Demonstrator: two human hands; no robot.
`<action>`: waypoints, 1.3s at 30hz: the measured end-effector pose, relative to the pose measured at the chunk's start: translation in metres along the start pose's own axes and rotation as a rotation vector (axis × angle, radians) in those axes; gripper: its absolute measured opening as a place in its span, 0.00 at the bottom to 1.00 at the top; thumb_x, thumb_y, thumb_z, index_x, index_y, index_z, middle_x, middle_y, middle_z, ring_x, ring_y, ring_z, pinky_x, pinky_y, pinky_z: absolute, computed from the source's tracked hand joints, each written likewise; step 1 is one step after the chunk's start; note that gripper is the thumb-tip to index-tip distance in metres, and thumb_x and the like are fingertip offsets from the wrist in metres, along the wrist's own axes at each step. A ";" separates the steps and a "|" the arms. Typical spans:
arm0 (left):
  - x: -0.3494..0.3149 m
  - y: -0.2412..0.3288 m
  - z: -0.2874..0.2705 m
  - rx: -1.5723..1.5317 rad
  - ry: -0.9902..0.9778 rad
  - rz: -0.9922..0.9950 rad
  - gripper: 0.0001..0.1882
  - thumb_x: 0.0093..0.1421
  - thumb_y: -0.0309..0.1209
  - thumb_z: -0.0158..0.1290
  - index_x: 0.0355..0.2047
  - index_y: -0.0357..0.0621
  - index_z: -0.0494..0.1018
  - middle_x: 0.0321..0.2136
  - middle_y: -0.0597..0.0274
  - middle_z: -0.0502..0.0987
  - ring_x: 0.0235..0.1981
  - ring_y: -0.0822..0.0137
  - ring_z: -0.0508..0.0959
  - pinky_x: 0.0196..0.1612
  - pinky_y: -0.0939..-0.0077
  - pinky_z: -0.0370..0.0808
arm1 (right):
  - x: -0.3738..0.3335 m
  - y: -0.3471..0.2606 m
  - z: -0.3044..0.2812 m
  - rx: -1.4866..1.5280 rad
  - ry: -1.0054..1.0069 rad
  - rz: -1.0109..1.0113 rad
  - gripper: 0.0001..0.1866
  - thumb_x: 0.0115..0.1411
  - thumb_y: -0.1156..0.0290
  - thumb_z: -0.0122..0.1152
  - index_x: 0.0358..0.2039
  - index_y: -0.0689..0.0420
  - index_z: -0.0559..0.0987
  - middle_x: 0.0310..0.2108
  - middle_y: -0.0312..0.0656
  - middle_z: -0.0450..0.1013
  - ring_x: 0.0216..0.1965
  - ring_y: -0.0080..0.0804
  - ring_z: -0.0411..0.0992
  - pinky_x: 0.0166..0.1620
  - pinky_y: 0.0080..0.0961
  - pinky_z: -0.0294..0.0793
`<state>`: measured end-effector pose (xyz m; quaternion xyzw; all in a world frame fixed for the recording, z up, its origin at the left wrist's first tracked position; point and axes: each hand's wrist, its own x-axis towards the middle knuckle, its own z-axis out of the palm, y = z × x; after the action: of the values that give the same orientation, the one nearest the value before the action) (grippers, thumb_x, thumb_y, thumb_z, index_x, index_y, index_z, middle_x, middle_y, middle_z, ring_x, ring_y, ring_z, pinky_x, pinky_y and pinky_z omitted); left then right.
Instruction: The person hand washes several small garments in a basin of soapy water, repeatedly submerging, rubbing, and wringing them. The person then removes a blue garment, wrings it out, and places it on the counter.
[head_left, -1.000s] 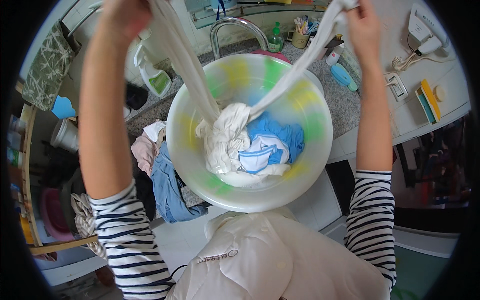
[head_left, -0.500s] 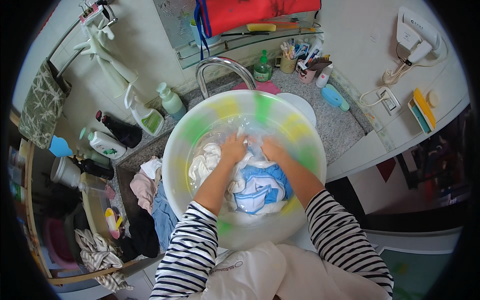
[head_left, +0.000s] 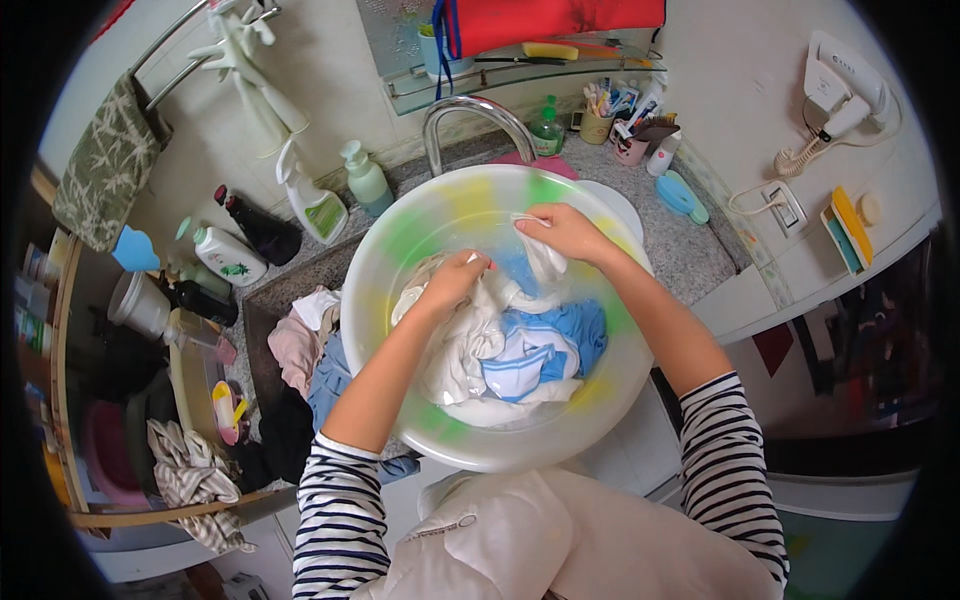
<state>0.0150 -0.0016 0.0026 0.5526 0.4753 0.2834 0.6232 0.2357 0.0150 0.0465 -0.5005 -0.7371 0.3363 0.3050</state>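
A large white basin [head_left: 373, 330] with green and yellow patches holds soapy water and wet laundry. My right hand [head_left: 565, 232] pinches one end of a white cloth [head_left: 545, 265], lifted near the basin's far right side. The cloth hangs down toward the water. My left hand [head_left: 458, 280] is closed on wet white fabric [head_left: 465, 345] at the left of the pile; whether this is the same piece as the lifted cloth, I cannot tell. Nearer to me in the basin lies a blue and white garment [head_left: 535, 355], touched by neither hand.
A chrome faucet [head_left: 478, 103] arches behind the basin. Left of it, a stone sink [head_left: 262, 312] holds more clothes [head_left: 297, 352]. Bottles, among them a spray bottle [head_left: 312, 200] and a pump bottle [head_left: 367, 180], line the counter. At the right, a hair dryer [head_left: 840, 90] hangs on the wall.
Both hands have come up out of the water. The right hand has raised the white cloth to the far right; the left has gathered white fabric. The whole view has shifted slightly.
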 end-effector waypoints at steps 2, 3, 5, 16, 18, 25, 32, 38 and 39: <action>-0.020 0.013 0.005 -0.169 -0.028 -0.003 0.14 0.62 0.42 0.45 0.34 0.44 0.71 0.21 0.72 0.66 0.20 0.78 0.65 0.26 0.80 0.65 | -0.001 -0.017 -0.001 0.003 -0.051 -0.031 0.16 0.55 0.59 0.57 0.35 0.59 0.76 0.25 0.40 0.71 0.29 0.26 0.68 0.33 0.26 0.69; -0.030 0.020 0.008 -0.249 -0.059 -0.014 0.15 0.62 0.44 0.45 0.35 0.45 0.71 0.20 0.72 0.66 0.21 0.79 0.65 0.26 0.81 0.65 | -0.004 -0.022 0.005 -0.026 -0.077 -0.031 0.15 0.55 0.61 0.57 0.37 0.58 0.74 0.27 0.40 0.71 0.30 0.26 0.68 0.33 0.25 0.69; -0.042 0.023 0.012 -0.327 -0.150 -0.050 0.17 0.61 0.47 0.46 0.38 0.45 0.69 0.22 0.73 0.67 0.22 0.80 0.66 0.26 0.85 0.66 | -0.016 -0.032 0.022 -0.086 -0.126 -0.033 0.15 0.55 0.67 0.56 0.43 0.57 0.72 0.30 0.40 0.71 0.31 0.24 0.68 0.33 0.24 0.70; -0.048 0.006 -0.006 -0.580 -0.143 0.010 0.11 0.62 0.35 0.47 0.40 0.44 0.71 0.26 0.71 0.71 0.25 0.79 0.69 0.28 0.85 0.66 | -0.046 -0.036 0.063 0.331 0.102 0.039 0.09 0.52 0.74 0.57 0.35 0.61 0.73 0.26 0.35 0.70 0.30 0.21 0.68 0.33 0.20 0.70; -0.050 0.005 -0.005 -0.532 -0.126 0.005 0.10 0.61 0.33 0.48 0.41 0.43 0.71 0.27 0.71 0.72 0.26 0.79 0.69 0.30 0.85 0.66 | -0.045 -0.037 0.075 0.199 0.167 -0.071 0.08 0.53 0.71 0.59 0.32 0.60 0.74 0.25 0.35 0.70 0.30 0.20 0.69 0.33 0.20 0.70; -0.043 -0.008 -0.014 -0.249 -0.098 0.029 0.09 0.57 0.32 0.52 0.38 0.45 0.71 0.30 0.72 0.73 0.28 0.79 0.71 0.33 0.85 0.69 | -0.045 -0.014 0.073 0.509 0.129 0.066 0.07 0.58 0.70 0.55 0.33 0.60 0.72 0.27 0.33 0.70 0.29 0.20 0.68 0.34 0.18 0.69; -0.052 0.008 -0.002 -0.355 -0.250 -0.141 0.09 0.58 0.34 0.52 0.37 0.46 0.72 0.32 0.71 0.74 0.32 0.80 0.73 0.36 0.85 0.70 | -0.047 -0.016 0.061 0.622 0.141 0.137 0.04 0.59 0.74 0.51 0.32 0.60 0.69 0.24 0.34 0.69 0.26 0.18 0.68 0.33 0.16 0.70; -0.042 0.000 -0.004 -0.349 0.040 0.092 0.07 0.59 0.34 0.50 0.33 0.44 0.71 0.28 0.70 0.74 0.29 0.80 0.72 0.32 0.84 0.69 | -0.043 -0.002 0.059 0.640 0.250 0.053 0.04 0.58 0.74 0.52 0.32 0.60 0.69 0.24 0.34 0.67 0.28 0.19 0.68 0.33 0.18 0.71; -0.040 -0.001 -0.009 -0.324 0.084 0.131 0.07 0.59 0.34 0.50 0.33 0.44 0.71 0.27 0.70 0.74 0.27 0.80 0.71 0.30 0.85 0.68 | -0.043 -0.002 0.059 0.634 0.296 0.044 0.05 0.57 0.74 0.52 0.32 0.61 0.69 0.24 0.34 0.67 0.28 0.19 0.68 0.33 0.18 0.72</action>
<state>-0.0087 -0.0327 0.0134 0.4623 0.4121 0.4190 0.6640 0.2022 -0.0371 0.0085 -0.4401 -0.5327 0.4788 0.5416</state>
